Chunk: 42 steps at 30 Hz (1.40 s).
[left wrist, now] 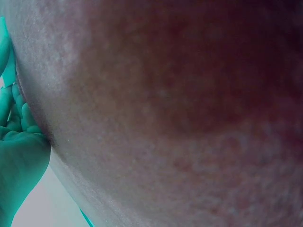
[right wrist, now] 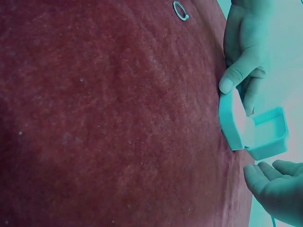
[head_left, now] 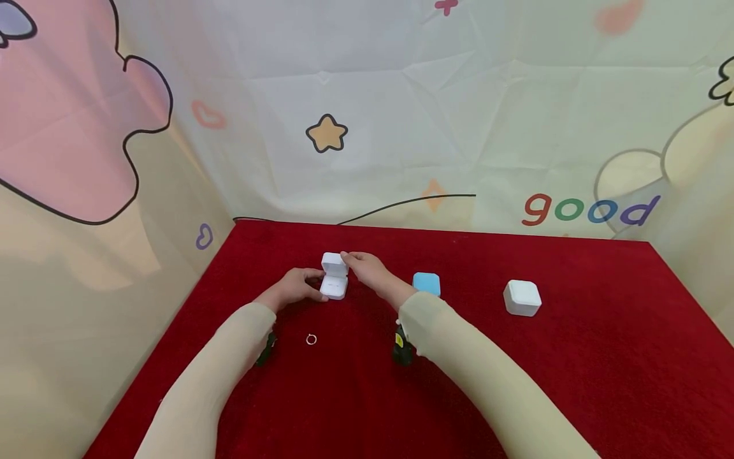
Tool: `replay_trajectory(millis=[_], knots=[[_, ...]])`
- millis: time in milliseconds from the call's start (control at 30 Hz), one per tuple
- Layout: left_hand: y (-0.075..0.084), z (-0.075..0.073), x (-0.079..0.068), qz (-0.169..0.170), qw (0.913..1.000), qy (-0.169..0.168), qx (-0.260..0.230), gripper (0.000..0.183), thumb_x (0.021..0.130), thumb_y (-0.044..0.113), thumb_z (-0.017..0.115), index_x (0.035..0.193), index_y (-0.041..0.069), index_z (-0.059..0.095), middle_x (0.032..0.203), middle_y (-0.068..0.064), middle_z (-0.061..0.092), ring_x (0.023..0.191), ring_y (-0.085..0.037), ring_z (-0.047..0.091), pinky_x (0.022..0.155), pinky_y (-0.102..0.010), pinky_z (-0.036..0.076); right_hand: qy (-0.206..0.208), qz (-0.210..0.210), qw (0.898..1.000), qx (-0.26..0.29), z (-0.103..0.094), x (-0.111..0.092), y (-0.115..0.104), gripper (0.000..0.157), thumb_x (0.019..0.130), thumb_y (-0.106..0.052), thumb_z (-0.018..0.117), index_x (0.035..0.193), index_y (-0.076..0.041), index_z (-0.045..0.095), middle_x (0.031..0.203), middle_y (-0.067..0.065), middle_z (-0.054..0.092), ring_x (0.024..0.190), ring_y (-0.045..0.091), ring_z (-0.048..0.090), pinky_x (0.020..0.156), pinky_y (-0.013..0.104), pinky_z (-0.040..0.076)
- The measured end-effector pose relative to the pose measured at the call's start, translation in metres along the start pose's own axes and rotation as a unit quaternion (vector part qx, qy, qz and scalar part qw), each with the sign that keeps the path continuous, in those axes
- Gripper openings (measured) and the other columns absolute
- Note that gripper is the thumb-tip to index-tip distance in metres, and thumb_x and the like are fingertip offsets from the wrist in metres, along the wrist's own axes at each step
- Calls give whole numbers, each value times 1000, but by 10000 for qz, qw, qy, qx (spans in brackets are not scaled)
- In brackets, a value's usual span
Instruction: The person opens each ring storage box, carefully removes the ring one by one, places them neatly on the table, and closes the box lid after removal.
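Note:
A small white ring box point(head_left: 334, 287) stands with its lid raised on the red cloth. My left hand point(head_left: 295, 287) grips its base from the left, thumb at the front. In the right wrist view the left thumb presses the near edge of the ring box point(right wrist: 230, 118). My right hand point(head_left: 369, 271) is at the lid's upper right corner; the right wrist view shows its fingers point(right wrist: 272, 177) loosely bent, just short of the lid. A ring point(head_left: 311, 339) lies on the cloth nearer me. The left wrist view is mostly a dark blur, with the left hand point(left wrist: 21, 151) at its edge.
A light blue box point(head_left: 426, 283) sits just beyond my right forearm, partly covered by it. Farther right stands a closed white box point(head_left: 522, 298). The red cloth point(head_left: 602, 357) covers the table, and a printed curtain point(head_left: 390, 140) hangs behind and at the sides.

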<state>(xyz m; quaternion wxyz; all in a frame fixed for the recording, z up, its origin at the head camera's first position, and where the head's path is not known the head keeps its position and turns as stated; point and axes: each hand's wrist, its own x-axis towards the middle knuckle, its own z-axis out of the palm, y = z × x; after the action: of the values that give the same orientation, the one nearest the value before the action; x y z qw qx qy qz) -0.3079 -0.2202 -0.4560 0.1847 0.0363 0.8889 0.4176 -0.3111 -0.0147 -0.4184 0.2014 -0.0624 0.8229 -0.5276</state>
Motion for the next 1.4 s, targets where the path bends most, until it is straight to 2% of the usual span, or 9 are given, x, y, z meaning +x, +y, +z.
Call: replay_trajectory(millis=[167, 400, 567, 800, 967, 1133, 1400], knots=[[-1, 0, 0, -32, 10000, -15, 59, 65, 90, 10, 76, 149, -1, 51, 143, -22, 59, 123, -31, 57, 107, -41, 50, -47, 168, 9998, 11, 2, 7, 3, 63, 109, -44, 43, 155, -1, 41, 159, 17, 47, 141, 34, 50, 116, 45, 46], [0, 0, -1, -70, 10000, -7, 26, 65, 90, 10, 76, 149, 0, 50, 145, -22, 58, 125, -31, 56, 108, -42, 49, -176, 436, 9986, 236, 4, 15, 7, 63, 109, -42, 44, 155, 1, 39, 153, 20, 50, 135, 33, 51, 115, 42, 48], [1, -1, 0, -115, 9999, -18, -25, 66, 90, 11, 76, 150, 0, 49, 147, -21, 56, 129, -32, 54, 113, -45, 46, -173, 435, 9986, 243, 6, 18, 7, 62, 109, -40, 45, 154, 2, 40, 154, 20, 49, 137, 34, 52, 114, 42, 48], [-1, -1, 1, -155, 9998, -39, -117, 65, 89, 10, 77, 148, -1, 51, 144, -22, 58, 126, -32, 56, 109, -42, 49, -277, 476, 9974, 459, 9, 18, 8, 61, 110, -38, 45, 155, 3, 39, 157, 21, 46, 140, 35, 52, 114, 43, 48], [2, -1, 2, -128, 9997, -21, -204, 64, 88, 9, 78, 145, -2, 53, 140, -22, 59, 123, -30, 56, 106, -40, 49, -238, 409, 9962, 735, 10, 18, 8, 59, 110, -34, 46, 154, 4, 39, 158, 22, 45, 142, 35, 50, 116, 44, 46], [3, -1, 4, -43, 9999, -110, -53, 65, 88, 8, 77, 147, -3, 52, 141, -23, 59, 123, -30, 56, 105, -39, 49, -158, 221, 9960, 853, 13, 18, 11, 57, 110, -31, 48, 153, 6, 40, 159, 21, 45, 144, 32, 50, 117, 44, 44], [1, -1, 3, 33, 9999, -109, 64, 68, 88, 7, 77, 147, -8, 49, 142, -26, 56, 125, -34, 59, 106, -41, 51, -109, -136, 9987, 469, 18, 15, 16, 54, 110, -30, 47, 152, 3, 44, 156, 19, 49, 140, 30, 54, 115, 44, 47]])
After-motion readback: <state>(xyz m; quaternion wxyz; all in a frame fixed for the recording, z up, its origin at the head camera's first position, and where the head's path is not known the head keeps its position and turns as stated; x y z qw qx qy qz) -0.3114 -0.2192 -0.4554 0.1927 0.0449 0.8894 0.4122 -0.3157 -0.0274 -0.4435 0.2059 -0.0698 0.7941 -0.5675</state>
